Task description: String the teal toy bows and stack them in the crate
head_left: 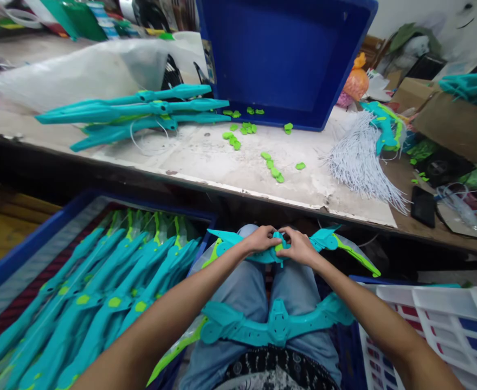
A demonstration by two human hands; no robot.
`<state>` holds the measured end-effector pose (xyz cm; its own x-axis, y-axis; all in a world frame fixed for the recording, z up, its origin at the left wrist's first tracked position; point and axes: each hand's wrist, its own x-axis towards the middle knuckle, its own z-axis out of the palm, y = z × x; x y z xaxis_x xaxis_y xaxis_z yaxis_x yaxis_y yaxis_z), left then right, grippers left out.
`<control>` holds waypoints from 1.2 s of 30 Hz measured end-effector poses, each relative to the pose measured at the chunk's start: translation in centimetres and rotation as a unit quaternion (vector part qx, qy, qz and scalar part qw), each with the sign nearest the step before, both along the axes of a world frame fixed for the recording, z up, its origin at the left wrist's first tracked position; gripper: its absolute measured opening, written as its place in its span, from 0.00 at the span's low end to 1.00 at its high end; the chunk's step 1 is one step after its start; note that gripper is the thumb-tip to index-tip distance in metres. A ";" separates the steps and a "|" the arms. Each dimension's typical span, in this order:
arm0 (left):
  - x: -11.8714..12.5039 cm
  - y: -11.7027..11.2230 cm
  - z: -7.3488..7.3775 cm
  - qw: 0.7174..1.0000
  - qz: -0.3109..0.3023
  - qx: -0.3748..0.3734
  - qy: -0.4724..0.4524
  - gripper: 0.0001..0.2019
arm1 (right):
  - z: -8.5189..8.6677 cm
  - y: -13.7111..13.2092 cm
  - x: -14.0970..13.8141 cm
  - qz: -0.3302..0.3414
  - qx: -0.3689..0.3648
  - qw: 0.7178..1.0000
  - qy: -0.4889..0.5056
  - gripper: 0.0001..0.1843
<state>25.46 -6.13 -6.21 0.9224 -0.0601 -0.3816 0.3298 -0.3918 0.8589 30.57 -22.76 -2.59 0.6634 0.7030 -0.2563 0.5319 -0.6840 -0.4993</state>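
Note:
Across my knees lies a teal toy bow point(322, 242) with lime-green tips. My left hand point(259, 240) pinches its middle from the left, while my right hand point(298, 247) grips the same spot from the right. Between my fingertips shows a small lime-green piece point(279, 247) at the bow's centre; how it sits there is partly hidden by my fingers. Nearer to my waist, a second teal bow point(252, 329) rests on my thighs, touched by neither hand.
Left of me, a blue crate point(73, 208) holds several teal bows. On the workbench point(206, 168) are more teal bow parts point(120, 111), scattered lime-green pieces point(273, 168), a bundle of white cords point(354, 154), a phone point(423, 207) and an upright blue bin point(279, 59). A white plastic basket point(433, 303) stands right.

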 end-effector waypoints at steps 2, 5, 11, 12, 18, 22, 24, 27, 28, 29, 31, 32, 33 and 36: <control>-0.1 -0.2 0.5 1.000 -0.003 0.012 -0.007 0.18 | 0.9 0.3 0.8 0.039 -0.002 0.999 -0.005 0.26; -1.2 -1.1 1.5 0.995 0.024 0.078 -0.056 0.19 | 2.9 2.0 4.0 0.030 0.071 0.994 -0.080 0.11; -6.1 -4.2 1.5 0.916 -0.045 0.343 -0.205 0.29 | 4.8 8.1 10.9 -0.020 0.086 0.954 -0.285 0.12; -6.5 -4.4 1.1 0.908 -0.069 0.364 -0.197 0.31 | 4.8 8.7 11.3 -0.006 0.066 0.958 -0.278 0.10; -5.5 -2.3 1.3 0.904 -0.165 0.363 -0.156 0.31 | 6.6 6.8 13.0 -0.001 0.009 0.980 -0.199 0.11; -4.8 -0.7 3.4 0.918 -0.213 0.294 -0.157 0.35 | 8.5 3.8 15.8 0.008 -0.024 0.989 -0.149 0.13; -4.5 -0.1 4.3 0.927 -0.217 0.262 -0.157 0.33 | 8.5 2.9 16.8 0.011 -0.036 0.989 -0.142 0.12; -3.7 1.0 4.9 0.940 -0.221 0.214 -0.146 0.32 | 7.4 2.1 16.9 -0.001 -0.037 0.987 -0.153 0.12; -3.2 1.3 4.9 0.944 -0.223 0.199 -0.139 0.30 | 6.9 1.9 16.7 -0.013 -0.029 0.985 -0.170 0.14; -2.6 1.7 4.9 0.948 -0.227 0.182 -0.127 0.27 | 6.3 1.7 16.4 -0.023 -0.016 0.981 -0.191 0.16; -1.4 2.5 4.8 0.957 -0.241 0.137 -0.087 0.19 | 5.4 1.3 15.7 -0.020 0.015 0.972 -0.235 0.19; -0.8 2.8 4.7 0.961 -0.247 0.109 -0.061 0.16 | 5.1 1.0 15.4 0.001 0.028 0.968 -0.249 0.19; -0.3 3.0 4.6 0.964 -0.251 0.080 -0.033 0.14 | 4.8 0.8 15.3 0.029 0.034 0.965 -0.257 0.18; 1.0 3.4 4.1 0.970 -0.240 0.016 0.026 0.16 | 4.7 0.3 14.7 0.076 0.031 0.961 -0.265 0.16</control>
